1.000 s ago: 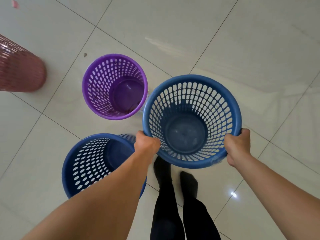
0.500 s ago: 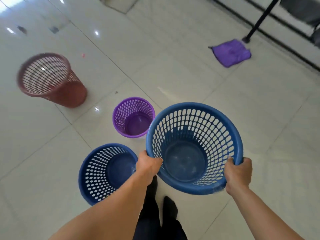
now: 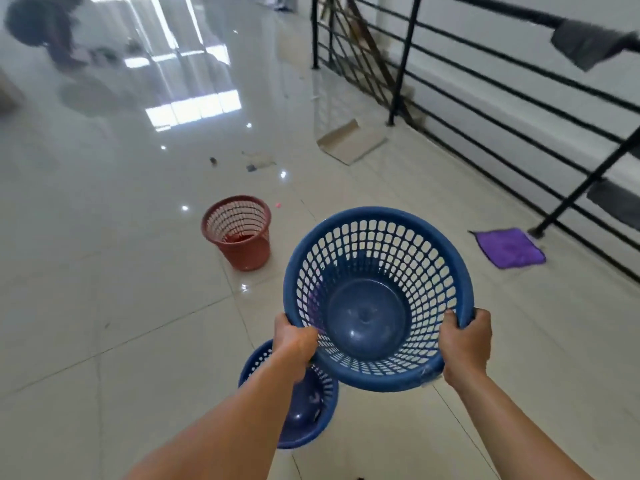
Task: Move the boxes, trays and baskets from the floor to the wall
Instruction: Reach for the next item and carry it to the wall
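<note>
A blue perforated basket is held up off the floor, tilted with its mouth toward me. My left hand grips its rim on the left and my right hand grips the rim on the right. Below my left forearm a second blue basket stands on the tiles, partly hidden. A red-brown basket stands upright farther out on the floor. A hint of purple shows through the held basket's holes; the purple basket itself is hidden.
A black metal railing runs along the right side. A purple cloth lies on the floor by a railing post. A flat cardboard piece lies near the railing. Glossy white tiles stretch ahead with small debris.
The held basket has risen and my view has tipped up toward the room. The purple basket has gone behind it, and the railing and cardboard have come into sight.
</note>
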